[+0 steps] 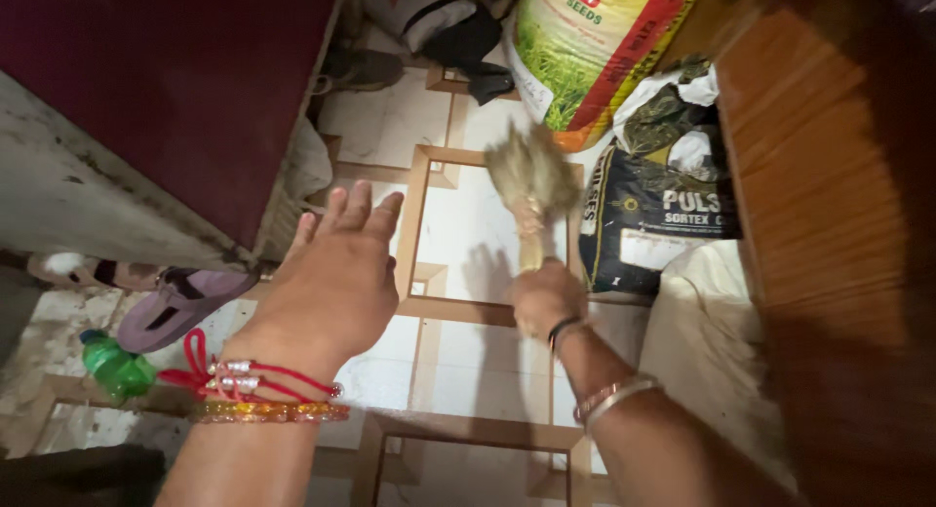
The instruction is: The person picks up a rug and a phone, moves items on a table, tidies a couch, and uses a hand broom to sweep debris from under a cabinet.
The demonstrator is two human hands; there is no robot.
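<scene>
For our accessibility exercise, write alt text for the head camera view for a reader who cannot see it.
A right hand grips a short grass broom over a patterned tile floor, while the open left hand reaches forward. Printed sacks and a slipper lie nearby.

The light is dim and warm, strongest on the pale tiled floor (458,224) in the middle; the corners fall off into near black, above all at the wooden panel (838,224) on the right; the broom (531,180) is smeared with motion blur; the right hand (546,297) casts a soft shadow on the tiles just left of it; edges bend slightly; the left hand (336,273) stays fairly sharp.
</scene>
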